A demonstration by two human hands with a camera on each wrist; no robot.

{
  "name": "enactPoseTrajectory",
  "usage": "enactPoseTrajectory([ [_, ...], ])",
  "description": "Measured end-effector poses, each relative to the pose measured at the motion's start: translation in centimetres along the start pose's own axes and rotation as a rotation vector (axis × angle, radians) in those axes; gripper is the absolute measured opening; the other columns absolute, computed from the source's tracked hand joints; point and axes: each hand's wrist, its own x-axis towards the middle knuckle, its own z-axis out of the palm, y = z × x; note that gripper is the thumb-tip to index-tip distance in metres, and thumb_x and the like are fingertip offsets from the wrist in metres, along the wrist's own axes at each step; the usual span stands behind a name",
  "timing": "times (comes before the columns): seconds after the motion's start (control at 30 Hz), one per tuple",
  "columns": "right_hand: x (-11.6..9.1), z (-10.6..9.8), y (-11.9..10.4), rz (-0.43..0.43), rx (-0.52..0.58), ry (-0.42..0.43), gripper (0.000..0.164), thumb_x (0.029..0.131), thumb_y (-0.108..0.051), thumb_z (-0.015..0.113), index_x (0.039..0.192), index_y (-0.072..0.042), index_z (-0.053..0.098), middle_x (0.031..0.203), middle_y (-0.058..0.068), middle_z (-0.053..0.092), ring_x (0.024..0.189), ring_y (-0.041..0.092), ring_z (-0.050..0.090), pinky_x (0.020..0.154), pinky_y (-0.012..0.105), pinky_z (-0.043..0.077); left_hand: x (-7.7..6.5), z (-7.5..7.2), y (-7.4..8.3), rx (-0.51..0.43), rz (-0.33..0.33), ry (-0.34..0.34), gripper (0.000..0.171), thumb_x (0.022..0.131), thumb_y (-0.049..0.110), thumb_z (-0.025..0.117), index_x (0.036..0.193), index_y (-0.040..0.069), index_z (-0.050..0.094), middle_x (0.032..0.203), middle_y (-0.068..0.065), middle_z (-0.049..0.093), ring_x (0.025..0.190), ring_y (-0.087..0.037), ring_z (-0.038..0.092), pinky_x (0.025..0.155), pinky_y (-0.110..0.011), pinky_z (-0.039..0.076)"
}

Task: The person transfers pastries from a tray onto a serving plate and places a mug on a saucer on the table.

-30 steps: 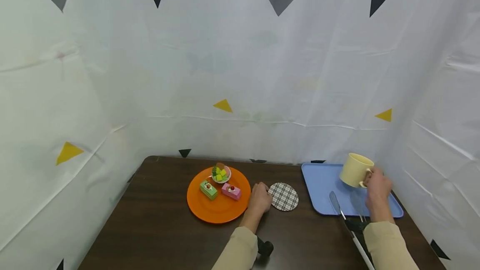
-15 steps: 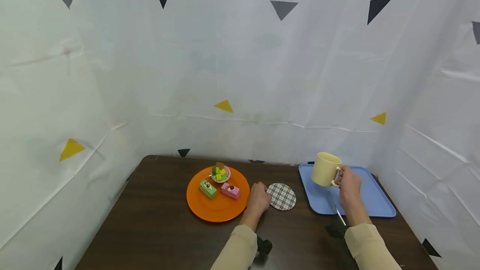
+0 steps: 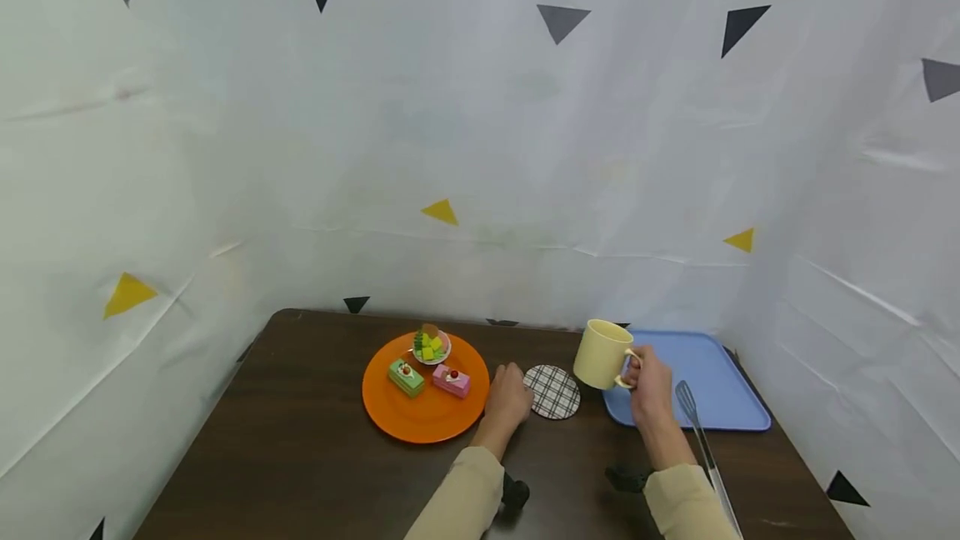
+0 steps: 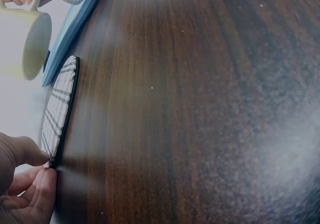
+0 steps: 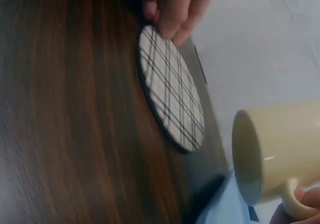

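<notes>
My right hand (image 3: pixel 651 386) grips the handle of a pale yellow mug (image 3: pixel 602 354), held upright above the left edge of the blue tray (image 3: pixel 723 386). To its left lies a round plaid coaster (image 3: pixel 553 394), white with dark lines, on the dark wooden table. The thumb and fingers of my left hand (image 3: pixel 507 398) pinch the coaster's near-left rim, as the left wrist view shows. In the right wrist view the mug (image 5: pixel 280 149) is close to the coaster (image 5: pixel 172 91) but apart from it.
An orange plate (image 3: pixel 416 423) left of my left hand bears a green cake slice (image 3: pixel 406 377), a pink one (image 3: pixel 452 381) and a small bowl of food (image 3: pixel 431 347). A long-handled slotted utensil (image 3: pixel 708 457) lies across the tray's front edge. White sheeting surrounds the table.
My right hand has carried the mug leftward, from over the tray's right part to beside the coaster. The left hand has stayed at the coaster's rim.
</notes>
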Motion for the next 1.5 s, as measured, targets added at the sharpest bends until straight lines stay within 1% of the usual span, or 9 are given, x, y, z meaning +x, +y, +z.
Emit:
enactPoseTrajectory([
  [0.07, -0.5, 0.7, 0.9, 0.009, -0.004, -0.022, 0.043, 0.104, -0.011, 0.052, 0.061, -0.015, 0.050, 0.056, -0.009, 0.042, 0.050, 0.004, 0.031, 0.054, 0.020, 0.031, 0.0, -0.2, -0.4, 0.010, -0.014, 0.002, 0.017, 0.098, 0.006, 0.074, 0.110, -0.003, 0.066, 0.114, -0.019, 0.063, 0.100, -0.033, 0.065, 0.103, -0.050, 0.058],
  [0.3, -1.8, 2.3, 3.0, -0.015, -0.064, -0.012, 0.040, 0.101, -0.014, 0.055, 0.061, -0.015, 0.050, 0.054, -0.011, 0.040, 0.052, 0.005, 0.034, 0.056, 0.021, 0.038, 0.1, -0.4, -0.4, 0.009, -0.010, 0.010, 0.018, 0.098, 0.008, 0.075, 0.109, -0.003, 0.067, 0.111, -0.018, 0.062, 0.097, -0.032, 0.064, 0.101, -0.049, 0.059],
  [0.5, -2.4, 2.9, 4.3, -0.042, -0.045, -0.005, 0.039, 0.099, -0.011, 0.055, 0.061, -0.015, 0.053, 0.055, -0.010, 0.043, 0.051, 0.006, 0.036, 0.056, 0.020, 0.040, 0.0, -0.2, -0.2, 0.004, -0.025, 0.018, 0.019, 0.096, 0.009, 0.077, 0.109, -0.002, 0.068, 0.108, -0.016, 0.062, 0.097, -0.031, 0.064, 0.101, -0.049, 0.058],
  [0.6, -2.9, 3.1, 4.8, -0.035, -0.041, -0.017, 0.039, 0.099, -0.010, 0.055, 0.061, -0.015, 0.053, 0.056, -0.009, 0.043, 0.052, 0.006, 0.037, 0.057, 0.021, 0.041, -0.1, 0.0, -0.2, -0.006, -0.028, 0.024, 0.020, 0.096, 0.009, 0.076, 0.111, -0.002, 0.067, 0.108, -0.016, 0.061, 0.099, -0.031, 0.064, 0.102, -0.049, 0.058],
  [0.8, -3.8, 3.5, 5.5, -0.033, -0.047, -0.024, 0.038, 0.099, -0.009, 0.055, 0.062, -0.015, 0.054, 0.059, -0.009, 0.045, 0.054, 0.006, 0.038, 0.058, 0.021, 0.044, 0.2, 0.2, -0.5, -0.022, -0.028, 0.032, 0.019, 0.097, 0.009, 0.074, 0.111, -0.002, 0.067, 0.108, -0.015, 0.061, 0.100, -0.031, 0.064, 0.103, -0.048, 0.057],
  [0.93, -4.3, 3.8, 5.6, -0.034, -0.039, -0.030, 0.036, 0.098, -0.008, 0.055, 0.063, -0.014, 0.055, 0.060, -0.008, 0.046, 0.052, 0.005, 0.037, 0.057, 0.021, 0.042, 0.1, 0.1, -0.4, -0.030, -0.015, 0.043, 0.018, 0.097, 0.008, 0.074, 0.110, -0.002, 0.066, 0.107, -0.016, 0.062, 0.100, -0.032, 0.065, 0.102, -0.049, 0.057],
  [1.1, -4.7, 3.8, 6.0, -0.023, -0.040, -0.089, 0.038, 0.102, -0.009, 0.052, 0.064, -0.012, 0.053, 0.058, -0.007, 0.044, 0.052, 0.007, 0.035, 0.058, 0.023, 0.038, 0.0, 0.2, -0.5, -0.029, -0.029, 0.041, 0.019, 0.096, 0.008, 0.075, 0.112, -0.001, 0.067, 0.109, -0.016, 0.063, 0.102, -0.033, 0.065, 0.103, -0.049, 0.058],
  [1.33, -5.4, 4.1, 6.4, 0.023, -0.058, -0.124, 0.037, 0.104, -0.012, 0.051, 0.067, -0.012, 0.058, 0.060, -0.006, 0.051, 0.053, 0.007, 0.044, 0.056, 0.021, 0.041, 0.2, 0.7, -0.7, -0.027, -0.045, 0.040, 0.018, 0.098, 0.009, 0.075, 0.111, 0.000, 0.068, 0.109, -0.015, 0.062, 0.101, -0.032, 0.065, 0.103, -0.048, 0.058],
  [1.5, -5.6, 4.3, 6.3, 0.028, -0.072, -0.141, 0.037, 0.104, -0.013, 0.051, 0.068, -0.012, 0.059, 0.062, -0.006, 0.053, 0.055, 0.006, 0.046, 0.056, 0.019, 0.043, 0.4, 0.8, -0.8, -0.025, -0.044, 0.047, 0.018, 0.097, 0.010, 0.076, 0.110, 0.000, 0.068, 0.108, -0.015, 0.062, 0.101, -0.033, 0.065, 0.103, -0.049, 0.057],
])
